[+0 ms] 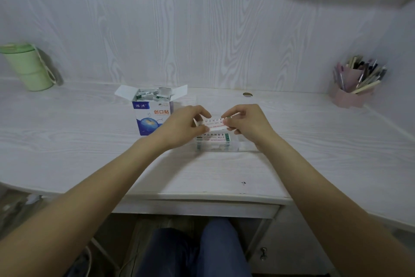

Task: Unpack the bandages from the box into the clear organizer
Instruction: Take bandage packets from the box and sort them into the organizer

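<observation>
Bandages in white paper wrappers with green and red print [215, 122] are pinched as a small flat bundle between both hands, held level just above the clear plastic organizer [215, 144]. The left hand [182, 126] grips the bundle's left end with thumb and curled fingers; the right hand [247, 123] pinches its right end the same way. Both forearms reach in from the near edge of the white wood-grain desk [89, 142].

The organizer, a low transparent rectangular tray, sits near the middle of the desk, partly hidden under the hands, and already holds a flat stack of wrapped bandages [213, 140] lying lengthwise.

Just left of the organizer and a little farther back stands the blue and white cardboard bandage box [151, 117], upright, its top flaps spread open and more wrapped bandages showing loosely inside. The left hand overlaps the box's lower right corner in this view; whether they touch I cannot tell.

At the far left corner of the desk stands a pale green lidded cup with a loop strap [29, 68]. At the far right corner stands a pink pen holder full of pens and pencils [353, 88].
</observation>
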The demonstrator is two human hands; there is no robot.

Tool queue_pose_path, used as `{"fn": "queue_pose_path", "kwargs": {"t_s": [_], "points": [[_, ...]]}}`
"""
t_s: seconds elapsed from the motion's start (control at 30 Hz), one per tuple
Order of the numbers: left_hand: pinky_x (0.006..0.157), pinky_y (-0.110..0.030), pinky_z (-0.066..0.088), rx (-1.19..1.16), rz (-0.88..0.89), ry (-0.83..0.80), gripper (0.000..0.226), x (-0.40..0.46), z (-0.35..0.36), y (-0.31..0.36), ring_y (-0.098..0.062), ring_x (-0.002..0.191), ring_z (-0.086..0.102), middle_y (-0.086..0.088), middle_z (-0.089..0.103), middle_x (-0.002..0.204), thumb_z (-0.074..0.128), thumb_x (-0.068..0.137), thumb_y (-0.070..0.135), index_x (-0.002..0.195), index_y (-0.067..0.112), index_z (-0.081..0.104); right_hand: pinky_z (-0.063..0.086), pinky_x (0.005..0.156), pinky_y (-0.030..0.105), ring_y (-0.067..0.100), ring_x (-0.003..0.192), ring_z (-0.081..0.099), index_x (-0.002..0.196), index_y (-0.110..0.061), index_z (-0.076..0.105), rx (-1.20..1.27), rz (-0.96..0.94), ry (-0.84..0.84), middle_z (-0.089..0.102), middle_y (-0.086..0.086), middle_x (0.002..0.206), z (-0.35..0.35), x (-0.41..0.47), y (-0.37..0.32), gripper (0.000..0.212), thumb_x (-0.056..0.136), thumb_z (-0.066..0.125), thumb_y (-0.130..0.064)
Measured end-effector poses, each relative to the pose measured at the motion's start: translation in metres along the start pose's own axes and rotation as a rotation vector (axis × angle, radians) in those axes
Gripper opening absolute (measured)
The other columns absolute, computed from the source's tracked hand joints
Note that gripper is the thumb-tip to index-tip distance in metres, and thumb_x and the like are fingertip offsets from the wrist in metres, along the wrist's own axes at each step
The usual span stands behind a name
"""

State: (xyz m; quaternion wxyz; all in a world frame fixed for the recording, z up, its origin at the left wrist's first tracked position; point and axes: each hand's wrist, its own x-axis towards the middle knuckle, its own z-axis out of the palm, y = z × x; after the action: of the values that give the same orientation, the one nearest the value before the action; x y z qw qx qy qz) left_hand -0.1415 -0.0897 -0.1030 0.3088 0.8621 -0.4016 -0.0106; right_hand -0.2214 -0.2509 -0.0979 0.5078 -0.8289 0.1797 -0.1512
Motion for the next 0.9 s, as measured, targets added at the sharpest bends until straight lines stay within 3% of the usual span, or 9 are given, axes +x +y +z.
{"fn": "queue_pose_path", "kwargs": {"t_s": [0.1,0.17,0.27,0.37,0.43,0.6,0.7,0.8,0.9], "points": [[0.073,-0.021,0.041,0.055,-0.026,0.021,0.019,-0.001,0.001,-0.006,-0.009,0.079,0.055,0.004,0.055,0.098,0.059,0.091,0.018,0.11,0.017,0.062,0.05,0.06,0.022,0.01,0.057,0.058,0.078,-0.011,0.069,-0.163,-0.026,0.019,0.06,0.001,0.06,0.006,0.0,0.01,0.006,0.081,0.07,-0.006],[0.074,-0.02,0.036,0.117,-0.026,0.014,0.018,-0.001,0.001,-0.008,-0.01,0.08,0.054,0.003,0.05,0.099,0.056,0.093,0.018,0.108,0.017,0.065,0.048,0.06,0.02,0.012,0.06,0.055,0.077,-0.011,0.069,-0.267,-0.067,0.008,0.056,-0.002,0.059,0.01,-0.001,0.013,0.005,0.081,0.07,-0.007],[0.076,-0.02,0.035,0.187,-0.014,-0.035,0.019,-0.001,0.002,-0.009,-0.012,0.085,0.055,0.0,0.049,0.103,0.055,0.093,0.02,0.106,0.019,0.069,0.041,0.06,0.018,0.012,0.076,0.054,0.082,-0.01,0.071,-0.41,-0.133,0.012,0.057,-0.003,0.075,0.016,-0.001,0.014,0.003,0.082,0.07,-0.013],[0.078,-0.02,0.033,0.242,-0.015,-0.057,0.018,-0.001,0.002,-0.01,-0.01,0.087,0.047,0.001,0.046,0.102,0.06,0.091,0.024,0.105,0.022,0.07,0.049,0.077,0.034,0.02,0.098,0.055,0.083,-0.013,0.072,-0.574,-0.169,-0.004,0.063,0.004,0.097,0.02,0.0,0.013,0.007,0.082,0.071,-0.019],[0.077,-0.02,0.032,0.265,-0.011,-0.063,0.017,-0.001,0.002,-0.012,-0.009,0.087,0.044,0.002,0.043,0.101,0.063,0.088,0.025,0.104,0.023,0.07,0.048,0.08,0.036,0.024,0.105,0.053,0.084,-0.013,0.073,-0.604,-0.167,-0.024,0.063,0.009,0.101,0.021,0.001,0.013,0.009,0.081,0.072,-0.021],[0.078,-0.02,0.032,0.279,-0.017,-0.07,0.02,0.0,0.003,-0.01,-0.008,0.089,0.042,0.001,0.043,0.104,0.065,0.087,0.026,0.107,0.023,0.068,0.039,0.068,0.027,0.016,0.085,0.05,0.087,-0.01,0.074,-0.618,-0.149,-0.079,0.057,0.003,0.082,0.019,0.002,0.008,0.012,0.081,0.072,-0.02],[0.08,-0.02,0.033,0.239,-0.01,-0.036,0.024,-0.001,0.001,-0.008,-0.012,0.091,0.045,0.002,0.043,0.104,0.061,0.09,0.026,0.113,0.021,0.064,0.043,0.069,0.026,0.015,0.082,0.057,0.09,-0.009,0.073,-0.537,-0.166,-0.066,0.064,0.003,0.086,0.015,0.003,0.004,0.015,0.084,0.069,-0.022],[0.078,-0.021,0.034,0.158,0.009,0.1,0.021,-0.004,-0.01,-0.006,-0.011,0.088,0.048,0.003,0.046,0.103,0.057,0.092,0.023,0.112,0.02,0.063,0.043,0.071,0.022,0.01,0.082,0.057,0.091,-0.011,0.072,-0.456,-0.25,0.042,0.069,0.001,0.094,0.015,0.007,-0.008,0.016,0.089,0.062,-0.024],[0.079,-0.019,0.035,0.088,0.015,0.271,0.019,-0.009,-0.029,-0.01,-0.01,0.088,0.049,0.005,0.044,0.102,0.057,0.092,0.018,0.109,0.017,0.064,0.036,0.061,0.01,0.002,0.072,0.051,0.091,-0.014,0.072,-0.386,-0.352,0.091,0.068,-0.002,0.092,0.024,0.012,-0.024,0.015,0.091,0.059,-0.02]]}}
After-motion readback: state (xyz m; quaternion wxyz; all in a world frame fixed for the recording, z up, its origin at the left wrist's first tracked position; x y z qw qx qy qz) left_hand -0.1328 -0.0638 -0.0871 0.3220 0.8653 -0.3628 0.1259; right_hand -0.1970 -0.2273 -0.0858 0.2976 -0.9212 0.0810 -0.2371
